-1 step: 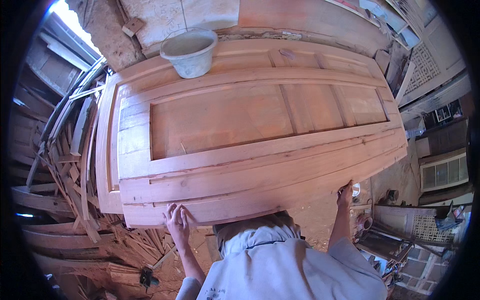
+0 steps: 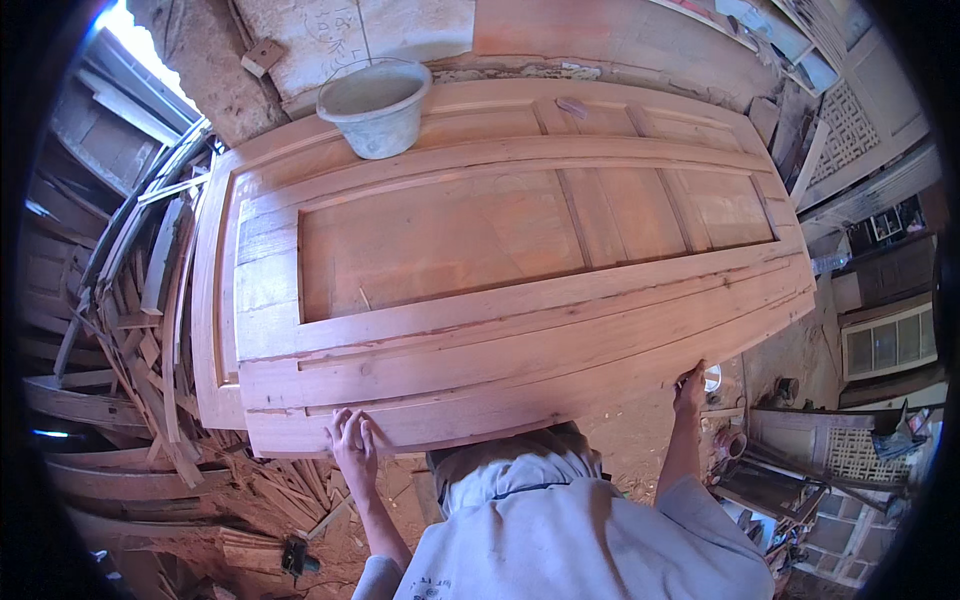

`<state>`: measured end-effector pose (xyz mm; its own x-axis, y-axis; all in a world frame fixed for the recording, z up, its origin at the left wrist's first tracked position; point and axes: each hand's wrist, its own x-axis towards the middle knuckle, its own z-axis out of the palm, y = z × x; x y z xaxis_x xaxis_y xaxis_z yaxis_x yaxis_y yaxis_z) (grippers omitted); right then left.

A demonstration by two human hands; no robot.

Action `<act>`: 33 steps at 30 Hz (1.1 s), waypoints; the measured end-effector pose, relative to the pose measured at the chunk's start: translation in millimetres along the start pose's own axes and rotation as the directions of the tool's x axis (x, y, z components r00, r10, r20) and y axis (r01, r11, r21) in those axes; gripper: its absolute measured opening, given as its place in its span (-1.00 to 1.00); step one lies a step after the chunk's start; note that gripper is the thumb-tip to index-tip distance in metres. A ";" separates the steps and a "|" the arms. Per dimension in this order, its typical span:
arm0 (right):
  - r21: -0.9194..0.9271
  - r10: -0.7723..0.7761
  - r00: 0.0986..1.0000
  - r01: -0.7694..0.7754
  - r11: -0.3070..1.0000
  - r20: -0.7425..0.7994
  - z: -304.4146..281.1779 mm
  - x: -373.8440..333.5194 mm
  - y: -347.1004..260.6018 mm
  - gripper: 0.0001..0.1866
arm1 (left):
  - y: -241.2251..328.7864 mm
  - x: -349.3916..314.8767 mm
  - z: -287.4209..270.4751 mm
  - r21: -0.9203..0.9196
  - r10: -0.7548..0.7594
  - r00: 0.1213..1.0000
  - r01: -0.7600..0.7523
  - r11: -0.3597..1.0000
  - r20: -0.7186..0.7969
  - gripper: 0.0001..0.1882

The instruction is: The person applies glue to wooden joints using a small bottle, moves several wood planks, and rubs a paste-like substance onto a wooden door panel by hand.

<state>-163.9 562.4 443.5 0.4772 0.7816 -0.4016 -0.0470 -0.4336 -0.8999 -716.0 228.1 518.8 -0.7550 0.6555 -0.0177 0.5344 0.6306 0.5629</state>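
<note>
A wooden panel door (image 2: pixel 440 235) lies flat before me, overlapping a second wooden door (image 2: pixel 222 330) beneath it. Its near left edge is held by my left hand (image 2: pixel 353 442), the fingers bent over the top face. Farther right, my right hand (image 2: pixel 690 385) grips the same near edge; part of its fingers is hidden under the wood. A grey bucket (image 2: pixel 385 130) with a thin wire handle stands on the doors at the far left. Towards the back lies a small brownish-pink piece (image 2: pixel 572 107), its kind unclear.
Scrap wood strips (image 2: pixel 150 340) are heaped along the left side. At the right stand a clear plastic bottle (image 2: pixel 828 264), a white-framed window (image 2: pixel 888 343) and old furniture parts (image 2: pixel 770 490). A wall (image 2: pixel 620 40) rises behind the doors. Wood shavings lie on the floor (image 2: pixel 625 430).
</note>
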 end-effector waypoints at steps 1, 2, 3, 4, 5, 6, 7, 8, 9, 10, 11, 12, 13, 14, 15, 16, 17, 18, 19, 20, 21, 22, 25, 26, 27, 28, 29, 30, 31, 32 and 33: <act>-0.005 -0.001 1.000 0.001 1.000 0.015 -6.3 4.1 3.1 -0.54 | 2.6 1.2 -0.2 -0.010 -0.010 1.000 0.010 1.000 0.015 -0.74; -0.012 -0.004 0.999 0.004 1.000 0.032 -14.3 10.4 7.4 -0.53 | 6.4 1.3 1.0 -0.021 -0.023 0.999 0.023 1.000 0.028 -0.73; -0.016 -0.004 0.998 0.005 1.000 0.061 -12.2 10.3 8.4 -0.52 | 7.8 0.1 3.1 0.019 -0.036 0.999 0.036 0.999 0.003 -0.72; 0.004 -0.028 0.998 0.028 1.000 0.058 -9.7 9.8 9.0 -0.55 | 9.1 -1.3 8.3 0.057 -0.051 0.998 0.052 0.997 -0.024 -0.71; 0.024 -0.053 0.997 0.051 0.998 0.056 -7.7 7.9 9.6 -0.57 | 11.8 -3.1 13.0 0.093 -0.065 0.996 0.070 0.993 -0.052 -0.70; 0.046 -0.075 0.995 0.072 0.996 0.060 0.2 2.2 7.0 -0.58 | 21.8 -4.6 15.7 0.122 -0.048 0.994 0.060 0.991 -0.097 -0.65; 0.067 -0.062 0.997 0.059 0.996 0.040 5.6 -2.8 4.0 -0.59 | 32.2 -6.0 21.0 0.080 -0.050 0.993 0.059 0.995 -0.107 -0.64; 0.087 -0.049 0.999 0.047 0.995 0.020 10.1 -7.7 0.9 -0.59 | 42.9 -6.9 27.4 0.039 -0.053 0.992 0.058 0.998 -0.118 -0.62; 0.103 -0.033 0.999 0.033 0.994 -0.004 7.0 -10.2 -0.9 -0.60 | 53.8 -9.9 33.5 -0.003 -0.056 0.991 0.056 0.998 -0.123 -0.61; 0.122 -0.020 0.996 0.010 0.992 0.087 1.0 -9.2 1.6 -0.58 | 64.8 -14.2 37.3 0.007 -0.012 0.994 0.012 1.000 -0.106 -0.57; 0.124 -0.003 0.994 -0.010 0.992 0.105 -4.3 -4.9 8.0 -0.56 | 77.0 -18.9 41.6 0.022 0.019 0.996 -0.017 1.000 -0.092 -0.56; 0.125 0.008 0.993 -0.023 0.992 0.118 -10.7 1.2 12.5 -0.52 | 90.3 -22.6 49.3 0.032 0.050 0.996 -0.048 0.998 -0.074 -0.56; 0.125 0.021 0.991 -0.037 0.991 0.129 -16.5 8.5 16.2 -0.48 | 103.5 -26.8 56.9 0.041 0.082 0.995 -0.080 0.996 -0.055 -0.55; 0.112 0.034 0.986 -0.052 0.992 0.162 -17.3 6.9 11.2 -0.45 | 117.0 -29.8 61.9 0.055 0.094 0.995 -0.093 0.994 -0.022 -0.54; 0.098 0.047 0.980 -0.067 0.993 0.192 -21.2 3.0 5.1 -0.42 | 127.6 -36.9 68.8 0.047 0.088 0.996 -0.087 0.995 -0.017 -0.54; 0.093 0.056 0.973 -0.079 0.993 0.225 -22.3 1.7 0.1 -0.39 | 135.7 -44.3 75.4 0.040 0.088 0.996 -0.087 0.995 -0.018 -0.54; 0.065 0.069 0.960 -0.090 0.994 0.273 -25.3 7.3 1.0 -0.38 | 141.7 -51.0 80.9 0.032 0.089 0.996 -0.088 0.996 -0.018 -0.53; 0.033 0.081 0.948 -0.096 0.995 0.309 -34.8 13.7 1.0 -0.38 | 148.9 -57.0 87.3 -0.016 0.112 0.994 -0.112 0.994 -0.016 -0.53; 0.001 0.094 0.934 -0.100 0.995 0.345 -41.5 20.5 1.3 -0.37 | 155.4 -59.9 93.0 -0.010 0.119 0.993 -0.119 0.993 -0.009 -0.53; 0.008 0.099 0.924 -0.109 0.994 0.370 -44.2 27.3 3.4 -0.37 | 161.8 -62.9 97.6 -0.005 0.125 0.992 -0.125 0.992 -0.002 -0.53; 0.008 0.107 0.914 -0.119 0.993 0.393 -48.2 32.7 5.3 -0.37 | 169.6 -68.4 102.7 -0.001 0.127 0.992 -0.127 0.992 0.010 -0.52; 0.008 0.114 0.903 -0.129 0.992 0.415 -52.5 37.3 7.4 -0.37 | 177.5 -71.6 107.1 -0.014 0.115 0.993 -0.115 0.993 0.017 -0.52; -0.008 0.122 0.879 -0.133 0.991 0.461 -56.9 42.4 2.6 -0.35 | 205.8 -79.1 121.2 -0.031 0.124 0.992 -0.124 0.992 0.020 -0.51; -0.006 0.121 0.875 -0.134 0.991 0.468 -58.4 49.0 9.7 -0.33 | 211.9 -83.1 126.4 -0.014 0.133 0.991 -0.133 0.991 0.023 -0.50; -0.034 0.137 0.859 -0.138 0.990 0.493 -62.7 51.9 9.5 -0.33 | 214.0 -86.2 132.9 0.000 0.140 0.990 -0.140 0.990 0.029 -0.49; -0.055 0.147 0.842 -0.138 0.989 0.519 -61.9 52.1 5.0 -0.33 | 217.1 -86.2 137.9 0.013 0.151 0.988 -0.152 0.988 0.030 -0.48; -0.077 0.157 0.825 -0.137 0.988 0.544 -60.6 50.7 1.2 -0.33 | 217.6 -89.3 142.5 0.022 0.145 0.989 -0.145 0.989 0.020 -0.48; -0.080 0.093 0.837 -0.059 0.995 0.539 -57.7 43.8 -5.5 -0.35 | 214.7 -92.7 146.8 0.028 0.141 0.990 -0.141 0.990 0.003 -0.47; -0.157 0.125 0.817 -0.043 0.987 0.563 -58.7 44.5 -6.5 -0.38 | 214.3 -95.1 149.7 0.032 0.138 0.990 -0.138 0.990 -0.013 -0.46; -0.234 0.159 0.796 -0.022 0.972 0.584 -62.1 45.3 -5.9 -0.39 | 213.1 -94.7 151.9 0.038 0.159 0.987 -0.157 0.987 -0.027 -0.44; -0.309 0.192 0.772 0.006 0.951 0.606 -64.6 47.0 -5.8 -0.41 | 212.8 -93.8 152.2 0.037 0.159 0.987 -0.158 0.987 -0.025 -0.44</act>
<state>-84.5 572.7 440.8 -0.1730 0.7916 -0.5861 0.2298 -0.5462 -0.8055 -473.7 364.0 514.5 -0.6695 0.7369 0.0930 0.6607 0.5337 0.5279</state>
